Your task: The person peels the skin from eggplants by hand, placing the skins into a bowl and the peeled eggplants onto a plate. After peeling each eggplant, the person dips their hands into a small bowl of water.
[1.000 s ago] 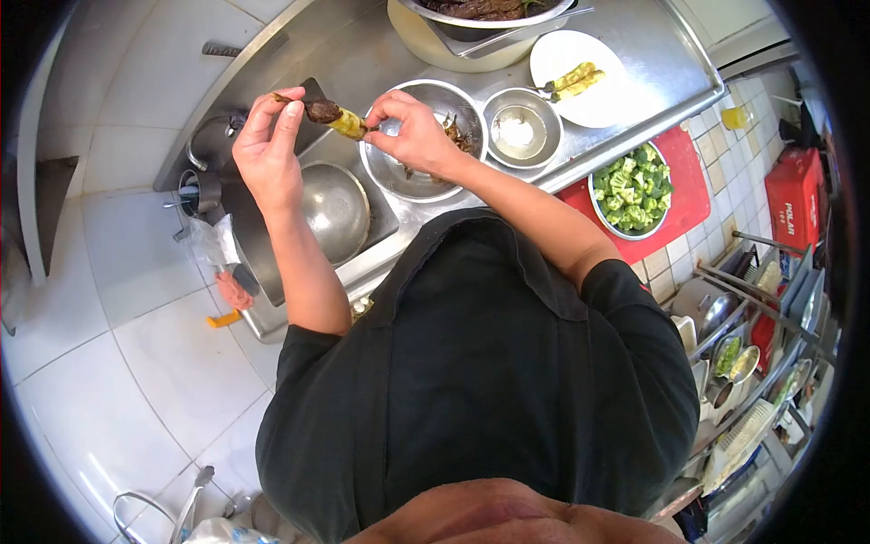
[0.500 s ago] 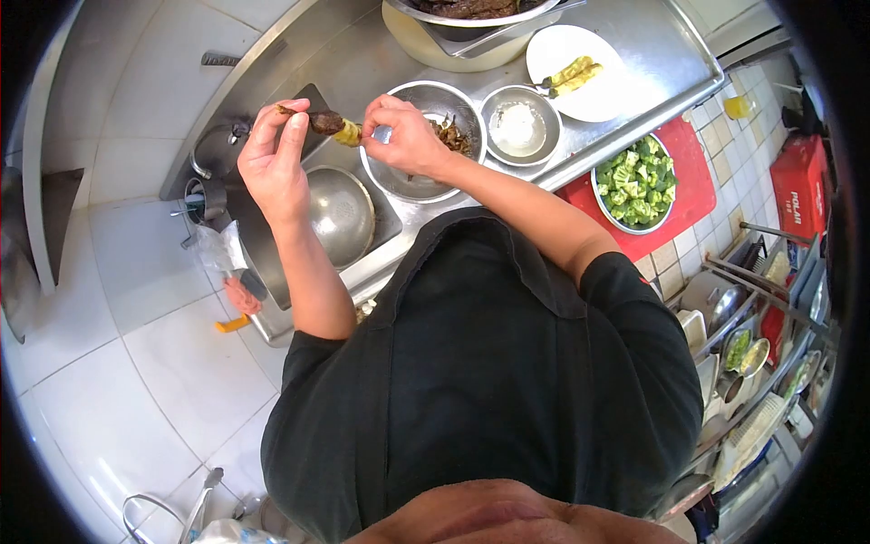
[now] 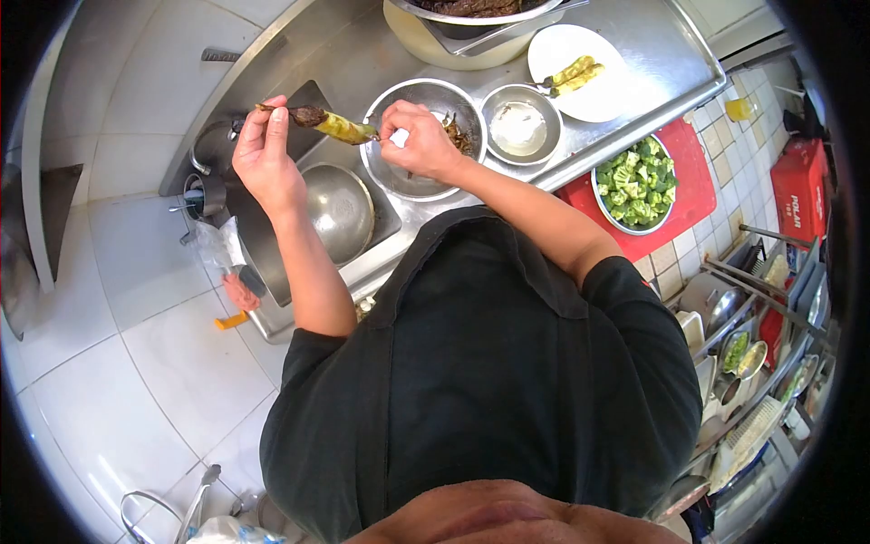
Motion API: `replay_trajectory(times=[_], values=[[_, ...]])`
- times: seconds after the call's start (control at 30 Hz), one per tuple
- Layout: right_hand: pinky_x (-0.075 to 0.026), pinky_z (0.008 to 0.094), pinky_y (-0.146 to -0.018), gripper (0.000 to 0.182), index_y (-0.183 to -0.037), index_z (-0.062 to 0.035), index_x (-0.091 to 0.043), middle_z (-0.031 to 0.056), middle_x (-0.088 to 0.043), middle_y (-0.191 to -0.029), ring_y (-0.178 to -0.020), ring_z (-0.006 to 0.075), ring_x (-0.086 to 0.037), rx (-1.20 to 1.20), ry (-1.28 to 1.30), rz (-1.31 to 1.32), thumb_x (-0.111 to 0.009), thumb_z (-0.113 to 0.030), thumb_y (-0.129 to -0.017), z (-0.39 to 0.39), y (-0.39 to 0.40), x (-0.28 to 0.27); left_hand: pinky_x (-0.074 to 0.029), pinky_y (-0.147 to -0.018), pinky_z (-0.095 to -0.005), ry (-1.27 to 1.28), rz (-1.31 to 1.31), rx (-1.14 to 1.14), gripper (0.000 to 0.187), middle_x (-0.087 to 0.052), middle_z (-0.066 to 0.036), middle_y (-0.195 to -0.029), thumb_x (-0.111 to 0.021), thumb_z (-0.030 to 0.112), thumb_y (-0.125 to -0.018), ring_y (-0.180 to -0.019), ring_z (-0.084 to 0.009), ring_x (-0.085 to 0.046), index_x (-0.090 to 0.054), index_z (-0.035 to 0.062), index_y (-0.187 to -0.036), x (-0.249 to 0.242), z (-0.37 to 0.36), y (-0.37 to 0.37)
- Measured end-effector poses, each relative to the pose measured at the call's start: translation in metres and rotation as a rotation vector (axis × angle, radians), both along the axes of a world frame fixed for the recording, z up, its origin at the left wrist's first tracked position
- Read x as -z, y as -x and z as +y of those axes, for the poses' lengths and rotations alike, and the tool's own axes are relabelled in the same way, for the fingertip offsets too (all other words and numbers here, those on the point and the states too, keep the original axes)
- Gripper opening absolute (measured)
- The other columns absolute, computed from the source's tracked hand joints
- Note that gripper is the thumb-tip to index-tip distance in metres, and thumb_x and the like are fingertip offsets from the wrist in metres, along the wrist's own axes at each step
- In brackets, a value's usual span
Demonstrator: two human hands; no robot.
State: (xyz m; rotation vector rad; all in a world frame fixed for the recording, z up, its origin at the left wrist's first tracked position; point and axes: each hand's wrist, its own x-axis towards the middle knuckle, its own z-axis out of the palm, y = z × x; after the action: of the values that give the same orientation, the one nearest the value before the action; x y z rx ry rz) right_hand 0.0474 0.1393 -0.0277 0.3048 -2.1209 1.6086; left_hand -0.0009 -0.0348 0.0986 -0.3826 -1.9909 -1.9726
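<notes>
My left hand (image 3: 272,163) is closed in a pinch on the dark end of a charred eggplant (image 3: 343,127). Dark skin covers the part near my fingers; the rest shows yellow-green flesh. My right hand (image 3: 424,145) is curled at the eggplant's other end, with something small and pale at its fingers that I cannot make out. Below it, a steel bowl (image 3: 373,168) contains dark scraps of skin. A smaller steel bowl (image 3: 546,152) with some pale liquid stands to its right. Peeled eggplants (image 3: 573,76) lie on a white plate (image 3: 625,91).
Dark charred pieces (image 3: 480,7) fill a large bowl at the back of the steel counter (image 3: 660,45). Left of my hands is a sink with a metal pan (image 3: 340,213). Cut green vegetables (image 3: 637,186) fill a bowl on a red board (image 3: 693,172). Crowded racks stand at right.
More yellow-green flesh of the eggplant shows now. My right hand has shifted slightly right, away from my left hand, which has moved slightly left with the eggplant.
</notes>
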Motion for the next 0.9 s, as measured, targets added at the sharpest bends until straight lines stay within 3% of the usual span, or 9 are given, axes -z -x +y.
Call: replay_trajectory(times=[0.27,0.37,0.57,0.67,0.87,0.9], values=[[-0.05,0.0378,-0.078,0.011,-0.077,-0.0001,-0.064,0.0145,-0.064,-0.085,-0.081,0.0326,-0.064,0.018,-0.092,-0.164,-0.065,-0.01,-0.073,0.016,0.004,0.049,-0.044,-0.09,-0.0252,-0.005,0.037,0.006,0.009,-0.069,-0.006,-0.104,-0.065,0.006,-0.093,-0.096,-0.0101,-0.059,-0.069,-0.0009,-0.098,-0.007,-0.009,0.004],[-0.052,0.0431,-0.075,0.013,-0.073,-0.0006,-0.068,0.0189,-0.067,-0.08,-0.078,0.0357,-0.066,0.097,-0.185,-0.256,-0.064,-0.013,-0.071,0.019,0.002,0.058,-0.043,-0.092,-0.0258,0.009,0.042,0.049,0.011,-0.068,-0.006,-0.106,-0.063,0.005,-0.094,-0.097,-0.0107,-0.058,-0.069,-0.0016,-0.101,-0.008,-0.013,0.005],[-0.048,0.042,-0.085,0.011,-0.079,-0.0042,-0.069,0.0156,-0.069,-0.081,-0.078,0.0354,-0.067,0.094,-0.623,-0.396,-0.061,-0.011,-0.076,0.023,0.0,0.083,-0.041,-0.094,-0.027,0.023,0.019,0.124,0.015,-0.067,-0.006,-0.107,-0.061,0.002,-0.094,-0.099,-0.0123,-0.057,-0.068,-0.0027,-0.106,-0.005,-0.017,0.005],[-0.042,0.0454,-0.092,0.015,-0.083,-0.0053,-0.07,0.0185,-0.07,-0.084,-0.082,0.0325,-0.069,0.055,-0.665,-0.465,-0.056,-0.009,-0.078,0.026,0.0,0.063,-0.041,-0.095,-0.0273,0.047,0.038,0.168,0.014,-0.066,-0.007,-0.108,-0.06,0.002,-0.094,-0.1,-0.0131,-0.057,-0.067,-0.0032,-0.105,-0.003,-0.017,0.006],[-0.048,0.0415,-0.083,0.012,-0.087,-0.0049,-0.066,0.018,-0.069,-0.084,-0.08,0.0347,-0.067,0.046,-0.085,-0.305,-0.062,-0.008,-0.077,0.018,0.0,0.015,-0.04,-0.096,-0.0285,0.066,0.076,0.259,0.014,-0.064,-0.008,-0.111,-0.059,0.003,-0.095,-0.103,-0.0145,-0.055,-0.066,-0.0042,-0.104,-0.004,-0.015,0.005],[-0.048,0.0402,-0.081,0.011,-0.088,-0.0047,-0.065,0.0155,-0.069,-0.084,-0.08,0.0316,-0.066,0.022,-0.008,-0.283,-0.063,-0.009,-0.078,0.016,0.001,0.005,-0.039,-0.097,-0.0286,0.062,0.083,0.273,0.014,-0.064,-0.009,-0.111,-0.059,0.003,-0.095,-0.104,-0.0147,-0.055,-0.066,-0.0044,-0.104,-0.003,-0.016,0.006]])
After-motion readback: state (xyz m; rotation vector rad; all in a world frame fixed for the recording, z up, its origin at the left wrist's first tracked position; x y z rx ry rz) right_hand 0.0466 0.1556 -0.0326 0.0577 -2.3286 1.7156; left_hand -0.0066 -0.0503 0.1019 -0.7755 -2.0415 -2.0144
